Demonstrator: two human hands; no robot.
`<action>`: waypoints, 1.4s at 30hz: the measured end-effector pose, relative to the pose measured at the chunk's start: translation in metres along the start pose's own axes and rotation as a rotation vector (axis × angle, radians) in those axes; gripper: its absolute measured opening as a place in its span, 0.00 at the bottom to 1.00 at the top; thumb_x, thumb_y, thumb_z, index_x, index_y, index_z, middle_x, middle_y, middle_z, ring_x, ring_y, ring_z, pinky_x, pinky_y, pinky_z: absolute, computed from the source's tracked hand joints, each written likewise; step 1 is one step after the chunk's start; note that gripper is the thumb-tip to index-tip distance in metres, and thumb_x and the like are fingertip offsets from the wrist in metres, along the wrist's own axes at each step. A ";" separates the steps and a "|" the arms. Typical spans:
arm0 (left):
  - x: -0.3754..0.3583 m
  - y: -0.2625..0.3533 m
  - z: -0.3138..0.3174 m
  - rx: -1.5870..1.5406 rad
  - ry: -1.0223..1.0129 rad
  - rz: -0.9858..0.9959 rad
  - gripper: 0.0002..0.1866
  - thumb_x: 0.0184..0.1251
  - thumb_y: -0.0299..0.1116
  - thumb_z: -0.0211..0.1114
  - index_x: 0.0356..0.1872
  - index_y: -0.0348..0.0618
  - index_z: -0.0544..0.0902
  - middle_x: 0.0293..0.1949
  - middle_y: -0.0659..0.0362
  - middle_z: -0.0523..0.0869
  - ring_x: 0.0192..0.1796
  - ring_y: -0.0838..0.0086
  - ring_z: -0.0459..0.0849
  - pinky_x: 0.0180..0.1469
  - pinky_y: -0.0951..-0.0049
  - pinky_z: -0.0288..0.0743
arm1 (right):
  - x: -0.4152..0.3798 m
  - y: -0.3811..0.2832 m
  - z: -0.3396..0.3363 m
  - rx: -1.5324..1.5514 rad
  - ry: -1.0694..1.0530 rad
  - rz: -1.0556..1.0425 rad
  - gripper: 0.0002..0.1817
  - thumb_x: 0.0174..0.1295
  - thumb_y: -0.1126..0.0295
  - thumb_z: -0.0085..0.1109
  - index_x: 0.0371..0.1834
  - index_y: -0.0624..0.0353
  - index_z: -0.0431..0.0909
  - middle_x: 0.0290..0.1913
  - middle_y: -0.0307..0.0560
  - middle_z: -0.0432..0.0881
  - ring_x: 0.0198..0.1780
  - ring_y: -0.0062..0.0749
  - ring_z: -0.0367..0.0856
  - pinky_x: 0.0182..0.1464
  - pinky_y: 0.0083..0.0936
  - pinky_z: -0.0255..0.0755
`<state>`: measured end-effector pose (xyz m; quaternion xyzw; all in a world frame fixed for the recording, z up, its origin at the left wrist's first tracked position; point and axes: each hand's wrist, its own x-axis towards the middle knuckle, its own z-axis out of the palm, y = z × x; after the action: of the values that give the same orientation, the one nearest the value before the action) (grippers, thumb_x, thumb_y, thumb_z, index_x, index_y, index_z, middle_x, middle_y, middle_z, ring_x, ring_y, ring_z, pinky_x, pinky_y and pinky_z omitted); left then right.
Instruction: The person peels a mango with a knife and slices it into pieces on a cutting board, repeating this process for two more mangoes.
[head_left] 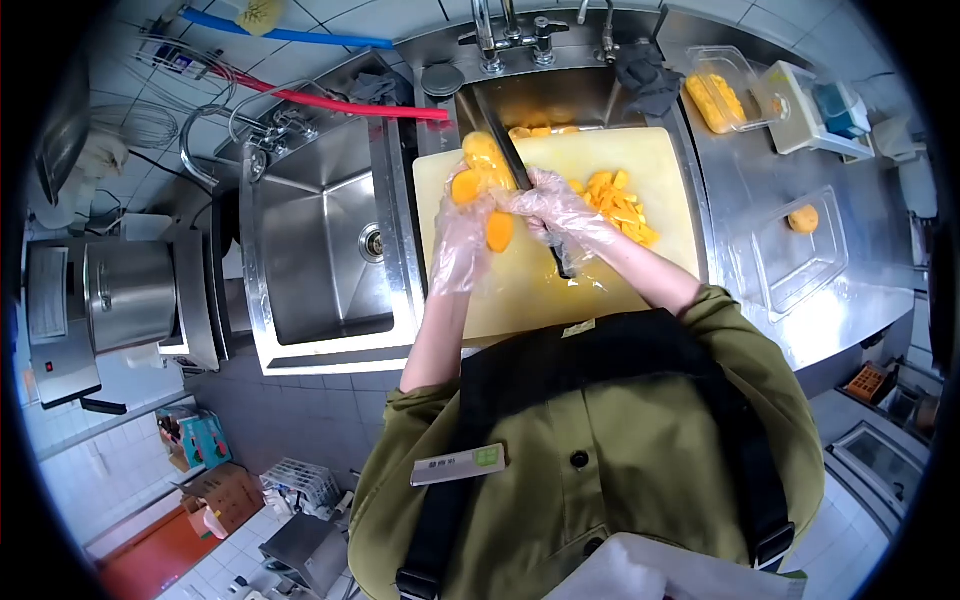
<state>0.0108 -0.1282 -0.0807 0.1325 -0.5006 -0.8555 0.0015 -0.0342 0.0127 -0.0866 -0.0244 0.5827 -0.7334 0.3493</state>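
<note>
On the cream cutting board (665,160), peeled yellow-orange mango (484,150) lies under my left hand (463,235), which wears a clear plastic glove. The fingers curl around the fruit, and a mango slice (499,231) shows beside the fingertips. My right hand (560,208), gloved too, is wrapped around a long dark knife (505,140). The blade points away from me, along the right side of the mango. To the right of that hand sits a pile of cut mango pieces (618,203).
Behind the board is a sink (610,90) with orange pieces in it, under a faucet (490,45). A second sink (320,240) stands at left. On the right counter are a tub (745,75) of yellow fruit and a clear tray (800,260) with one round orange piece.
</note>
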 end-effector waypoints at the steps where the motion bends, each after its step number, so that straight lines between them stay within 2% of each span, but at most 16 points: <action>1: -0.010 0.013 0.005 0.166 -0.028 0.041 0.21 0.60 0.24 0.56 0.55 0.40 0.65 0.46 0.58 0.76 0.47 0.73 0.77 0.50 0.75 0.71 | 0.003 0.006 -0.002 0.085 -0.004 -0.011 0.20 0.48 0.62 0.66 0.41 0.58 0.72 0.20 0.31 0.68 0.16 0.11 0.61 0.17 0.11 0.54; 6: -0.011 0.022 -0.012 1.025 -0.060 0.229 0.22 0.58 0.23 0.56 0.55 0.46 0.67 0.47 0.54 0.78 0.44 0.75 0.79 0.47 0.78 0.70 | -0.008 -0.001 -0.013 -0.004 0.100 -0.170 0.22 0.48 0.64 0.68 0.44 0.58 0.70 0.18 0.29 0.66 0.14 0.11 0.59 0.16 0.12 0.53; 7: -0.007 0.012 -0.016 0.939 -0.053 0.238 0.20 0.59 0.26 0.55 0.54 0.48 0.69 0.48 0.50 0.78 0.45 0.71 0.79 0.49 0.74 0.70 | -0.002 0.002 -0.018 -0.098 0.145 -0.209 0.24 0.47 0.63 0.69 0.45 0.57 0.69 0.18 0.29 0.66 0.14 0.11 0.59 0.16 0.12 0.52; 10: 0.013 -0.006 -0.026 1.118 0.062 -0.104 0.18 0.60 0.30 0.54 0.53 0.47 0.71 0.50 0.49 0.77 0.46 0.68 0.80 0.48 0.71 0.71 | -0.008 0.003 -0.022 0.016 0.156 -0.067 0.23 0.47 0.62 0.69 0.44 0.57 0.71 0.19 0.29 0.67 0.14 0.10 0.58 0.16 0.12 0.52; 13: 0.029 -0.050 -0.041 1.770 0.239 0.303 0.19 0.63 0.35 0.54 0.54 0.40 0.70 0.49 0.52 0.78 0.49 0.69 0.77 0.51 0.75 0.70 | -0.017 0.007 -0.015 -0.070 0.285 -0.062 0.19 0.48 0.61 0.67 0.41 0.56 0.74 0.19 0.29 0.68 0.14 0.10 0.59 0.16 0.12 0.52; 16: 0.026 -0.047 -0.028 1.090 0.239 0.456 0.23 0.64 0.41 0.51 0.57 0.39 0.68 0.52 0.50 0.75 0.55 0.67 0.74 0.54 0.72 0.69 | -0.026 0.005 -0.018 -0.466 0.341 -0.188 0.20 0.49 0.58 0.65 0.41 0.57 0.74 0.22 0.34 0.73 0.20 0.20 0.69 0.24 0.20 0.64; 18: 0.016 -0.046 0.010 0.151 0.200 0.013 0.25 0.65 0.51 0.47 0.52 0.41 0.72 0.50 0.51 0.76 0.52 0.64 0.75 0.53 0.67 0.70 | -0.036 -0.002 -0.015 -0.896 0.338 -0.203 0.20 0.50 0.58 0.63 0.41 0.60 0.73 0.22 0.36 0.73 0.24 0.25 0.72 0.28 0.24 0.67; 20: 0.041 -0.075 0.007 -0.575 0.061 -0.242 0.25 0.65 0.54 0.46 0.49 0.42 0.73 0.47 0.52 0.77 0.50 0.63 0.76 0.53 0.65 0.70 | -0.050 -0.011 -0.010 -0.792 0.231 -0.253 0.22 0.53 0.55 0.58 0.44 0.59 0.73 0.28 0.40 0.76 0.29 0.28 0.74 0.35 0.27 0.69; 22: 0.031 -0.061 0.020 -0.612 0.088 -0.304 0.29 0.60 0.60 0.49 0.47 0.42 0.72 0.44 0.53 0.77 0.44 0.63 0.76 0.49 0.64 0.72 | -0.056 -0.017 -0.010 -0.595 0.185 -0.330 0.22 0.54 0.54 0.56 0.46 0.58 0.72 0.31 0.41 0.77 0.29 0.25 0.73 0.33 0.25 0.69; 23: 0.029 -0.053 0.018 -0.674 0.058 -0.364 0.31 0.58 0.62 0.49 0.46 0.42 0.72 0.42 0.52 0.77 0.41 0.64 0.77 0.45 0.66 0.73 | -0.076 -0.049 -0.020 -0.650 0.194 0.118 0.23 0.56 0.54 0.51 0.48 0.59 0.73 0.38 0.52 0.77 0.39 0.37 0.76 0.44 0.29 0.69; 25: 0.025 -0.036 0.025 -0.783 0.082 -0.470 0.34 0.53 0.66 0.52 0.42 0.41 0.72 0.41 0.49 0.77 0.37 0.62 0.77 0.38 0.68 0.74 | -0.083 -0.030 -0.066 -0.920 0.271 -0.134 0.20 0.61 0.60 0.46 0.51 0.61 0.71 0.43 0.55 0.76 0.40 0.38 0.78 0.42 0.29 0.71; 26: 0.025 -0.033 0.026 -0.760 0.052 -0.477 0.34 0.53 0.66 0.52 0.42 0.41 0.72 0.41 0.49 0.76 0.37 0.62 0.76 0.37 0.68 0.73 | -0.081 -0.020 -0.087 -1.117 0.263 -0.547 0.17 0.60 0.68 0.46 0.51 0.62 0.69 0.42 0.57 0.77 0.38 0.42 0.79 0.39 0.32 0.72; 28: 0.024 -0.028 0.022 -0.705 -0.006 -0.496 0.34 0.53 0.65 0.53 0.42 0.40 0.72 0.40 0.48 0.76 0.37 0.62 0.76 0.34 0.68 0.73 | -0.096 -0.049 -0.092 -1.461 0.167 -0.658 0.16 0.60 0.69 0.46 0.51 0.61 0.69 0.37 0.58 0.77 0.35 0.47 0.77 0.40 0.38 0.70; 32: 0.041 -0.027 0.024 -0.440 -0.195 -0.559 0.29 0.57 0.58 0.55 0.41 0.37 0.73 0.34 0.50 0.77 0.31 0.67 0.76 0.30 0.74 0.72 | -0.108 -0.082 -0.074 -1.733 0.068 -0.446 0.18 0.56 0.74 0.47 0.52 0.61 0.68 0.33 0.57 0.77 0.33 0.50 0.76 0.37 0.39 0.71; 35: 0.041 -0.035 0.031 -0.277 -0.263 -0.349 0.24 0.63 0.52 0.53 0.43 0.38 0.73 0.30 0.52 0.77 0.28 0.72 0.75 0.31 0.74 0.73 | -0.106 -0.080 -0.081 -1.754 0.048 -0.641 0.19 0.54 0.76 0.48 0.51 0.63 0.68 0.29 0.55 0.76 0.30 0.46 0.77 0.31 0.37 0.71; 42: 0.032 -0.026 0.049 -0.054 -0.272 -0.059 0.28 0.66 0.53 0.45 0.58 0.42 0.65 0.40 0.53 0.78 0.35 0.72 0.77 0.38 0.72 0.75 | -0.114 -0.099 -0.060 -1.768 0.012 -0.603 0.20 0.52 0.77 0.48 0.51 0.68 0.68 0.25 0.54 0.75 0.27 0.43 0.76 0.30 0.34 0.71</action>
<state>-0.0277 -0.0776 -0.0872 0.0299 -0.4686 -0.8785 -0.0881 -0.0229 0.1321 0.0229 -0.4277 0.9001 -0.0833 -0.0042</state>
